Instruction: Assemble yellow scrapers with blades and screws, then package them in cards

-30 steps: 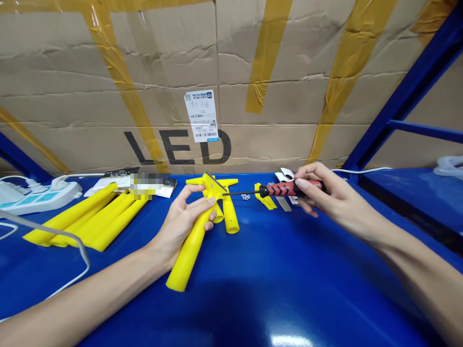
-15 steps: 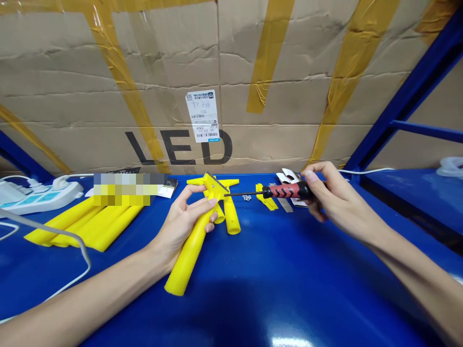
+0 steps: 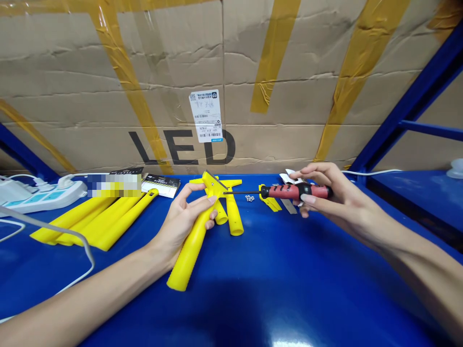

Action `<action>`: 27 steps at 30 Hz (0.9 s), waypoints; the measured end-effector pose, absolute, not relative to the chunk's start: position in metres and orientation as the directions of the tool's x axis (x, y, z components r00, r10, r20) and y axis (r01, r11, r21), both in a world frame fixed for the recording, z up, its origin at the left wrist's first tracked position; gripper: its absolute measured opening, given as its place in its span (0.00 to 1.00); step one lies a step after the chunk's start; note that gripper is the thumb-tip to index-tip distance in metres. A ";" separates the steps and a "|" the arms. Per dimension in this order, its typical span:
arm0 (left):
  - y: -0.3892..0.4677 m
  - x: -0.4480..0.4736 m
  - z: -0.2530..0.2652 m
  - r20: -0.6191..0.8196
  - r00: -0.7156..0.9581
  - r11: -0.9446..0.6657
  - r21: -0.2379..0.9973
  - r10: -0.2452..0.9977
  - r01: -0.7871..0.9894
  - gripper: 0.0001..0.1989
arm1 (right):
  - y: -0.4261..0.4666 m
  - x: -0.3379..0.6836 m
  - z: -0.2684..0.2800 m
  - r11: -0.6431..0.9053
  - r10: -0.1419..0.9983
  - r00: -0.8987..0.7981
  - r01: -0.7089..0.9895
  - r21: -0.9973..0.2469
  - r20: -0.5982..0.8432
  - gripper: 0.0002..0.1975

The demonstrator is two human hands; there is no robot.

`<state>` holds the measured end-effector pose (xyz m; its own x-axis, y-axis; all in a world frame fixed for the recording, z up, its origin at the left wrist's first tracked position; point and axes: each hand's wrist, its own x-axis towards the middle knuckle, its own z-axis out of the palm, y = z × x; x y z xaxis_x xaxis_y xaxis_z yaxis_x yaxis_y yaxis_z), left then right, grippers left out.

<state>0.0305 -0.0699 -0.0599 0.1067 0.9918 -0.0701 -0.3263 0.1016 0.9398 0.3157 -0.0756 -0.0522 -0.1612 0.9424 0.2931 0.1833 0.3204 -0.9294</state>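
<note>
My left hand (image 3: 177, 219) is closed around a yellow plastic scraper (image 3: 186, 250), its head up and its hollow handle end toward me. A dark blade edge shows along the scraper's head. From the right, a red and black screwdriver (image 3: 284, 192) lies level, its tip at the side of that head; contact at the tip is hard to make out. Thumb and fingers of my right hand (image 3: 334, 195) loosely grip the screwdriver's handle. Behind the scraper lie two more yellow scraper bodies (image 3: 235, 219). Small screws (image 3: 249, 198) sit beneath the shaft, beside yellow plastic pieces (image 3: 271, 202) and grey blades (image 3: 289, 206).
Several long yellow handles (image 3: 112, 229) lie at the left, near black-and-white printed cards (image 3: 162, 185). A white power strip (image 3: 54, 196) and a cable (image 3: 85, 246) are further left. A taped cardboard box (image 3: 282, 140) stands behind the blue surface (image 3: 260, 274), with a blue frame post (image 3: 405, 91) at right.
My right hand's fingers have shifted and opened somewhat around the screwdriver handle, baring its rear end. The scraper stays nearly where it was. The view has moved slightly left.
</note>
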 end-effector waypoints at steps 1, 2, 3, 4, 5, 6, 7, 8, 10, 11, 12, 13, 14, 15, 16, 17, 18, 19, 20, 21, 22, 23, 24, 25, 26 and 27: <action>-0.070 0.031 -0.060 -0.064 0.107 0.096 0.941 0.992 -0.325 0.23 | -0.076 0.315 -0.052 0.331 0.941 -0.146 0.208 -0.921 0.305 0.19; -0.069 0.031 -0.059 -0.063 0.110 0.096 0.941 0.992 -0.324 0.23 | -0.075 0.315 -0.052 0.328 0.945 -0.105 0.257 -0.909 0.311 0.17; -0.070 0.031 -0.059 -0.065 0.114 0.099 0.941 0.991 -0.323 0.23 | -0.075 0.314 -0.053 0.310 0.950 -0.055 0.315 -0.897 0.308 0.16; -0.070 0.031 -0.059 -0.070 0.119 0.105 0.941 0.990 -0.321 0.23 | -0.075 0.314 -0.053 0.283 0.954 -0.008 0.366 -0.887 0.301 0.17; -0.071 0.031 -0.059 -0.075 0.122 0.111 0.941 0.990 -0.319 0.24 | -0.075 0.313 -0.054 0.258 0.957 0.020 0.391 -0.884 0.289 0.18; -0.071 0.031 -0.058 -0.077 0.121 0.112 0.942 0.990 -0.318 0.24 | -0.074 0.313 -0.054 0.247 0.961 0.020 0.381 -0.891 0.275 0.19; -0.072 0.031 -0.058 -0.075 0.117 0.109 0.942 0.990 -0.316 0.24 | -0.074 0.313 -0.053 0.253 0.964 -0.009 0.347 -0.903 0.267 0.19; -0.072 0.030 -0.058 -0.071 0.111 0.103 0.944 0.991 -0.314 0.24 | -0.075 0.314 -0.053 0.273 0.962 -0.052 0.300 -0.914 0.270 0.20; -0.072 0.030 -0.058 -0.064 0.102 0.093 0.945 0.993 -0.312 0.24 | -0.075 0.313 -0.052 0.333 0.942 -0.127 0.234 -0.914 0.310 0.22; -0.072 0.030 -0.058 -0.062 0.102 0.091 0.946 0.993 -0.312 0.23 | -0.075 0.313 -0.052 0.356 0.933 -0.136 0.240 -0.903 0.332 0.21; -0.072 0.030 -0.059 -0.062 0.103 0.091 0.945 0.993 -0.313 0.24 | -0.075 0.312 -0.053 0.367 0.930 -0.120 0.272 -0.890 0.347 0.19; -0.072 0.030 -0.059 -0.065 0.107 0.096 0.945 0.992 -0.313 0.24 | -0.075 0.312 -0.053 0.358 0.933 -0.083 0.319 -0.877 0.351 0.18; -0.072 0.031 -0.059 -0.070 0.111 0.102 0.944 0.991 -0.313 0.24 | -0.075 0.312 -0.055 0.331 0.939 -0.041 0.371 -0.867 0.341 0.18; -0.072 0.031 -0.059 -0.073 0.115 0.106 0.944 0.991 -0.312 0.24 | -0.074 0.313 -0.056 0.297 0.946 -0.004 0.417 -0.859 0.325 0.18; -0.072 0.031 -0.059 -0.074 0.119 0.108 0.945 0.990 -0.310 0.24 | -0.074 0.313 -0.057 0.269 0.952 0.014 0.439 -0.857 0.306 0.19; -0.072 0.031 -0.059 -0.073 0.121 0.107 0.945 0.990 -0.309 0.24 | -0.074 0.315 -0.057 0.264 0.956 -0.001 0.433 -0.862 0.292 0.19; -0.071 0.031 -0.058 -0.070 0.120 0.104 0.945 0.990 -0.309 0.24 | -0.074 0.316 -0.057 0.278 0.957 -0.043 0.403 -0.872 0.285 0.19; -0.071 0.031 -0.058 -0.065 0.115 0.098 0.946 0.991 -0.310 0.23 | -0.074 0.316 -0.057 0.307 0.952 -0.096 0.354 -0.883 0.292 0.19; -0.071 0.031 -0.058 -0.060 0.110 0.092 0.946 0.992 -0.311 0.23 | -0.074 0.317 -0.056 0.340 0.940 -0.142 0.302 -0.890 0.311 0.21; -0.070 0.031 -0.057 -0.057 0.108 0.088 0.946 0.993 -0.312 0.23 | -0.074 0.317 -0.056 0.367 0.928 -0.167 0.269 -0.891 0.332 0.22; -0.070 0.031 -0.057 -0.056 0.109 0.087 0.946 0.993 -0.313 0.23 | -0.074 0.316 -0.055 0.383 0.922 -0.166 0.265 -0.885 0.349 0.21; -0.070 0.031 -0.057 -0.057 0.114 0.090 0.945 0.992 -0.313 0.23 | -0.074 0.315 -0.055 0.382 0.924 -0.137 0.292 -0.877 0.357 0.19; -0.070 0.031 -0.057 -0.057 0.120 0.092 0.946 0.991 -0.312 0.23 | -0.075 0.315 -0.055 0.360 0.932 -0.091 0.336 -0.870 0.350 0.17; -0.071 0.031 -0.058 -0.059 0.126 0.096 0.946 0.990 -0.311 0.23 | -0.075 0.314 -0.055 0.326 0.941 -0.045 0.387 -0.863 0.335 0.17; -0.071 0.031 -0.058 -0.061 0.130 0.099 0.946 0.990 -0.309 0.23 | -0.075 0.314 -0.055 0.288 0.950 -0.013 0.429 -0.856 0.313 0.18; -0.071 0.031 -0.059 -0.061 0.130 0.098 0.946 0.990 -0.308 0.23 | -0.075 0.314 -0.056 0.263 0.956 -0.001 0.449 -0.854 0.294 0.18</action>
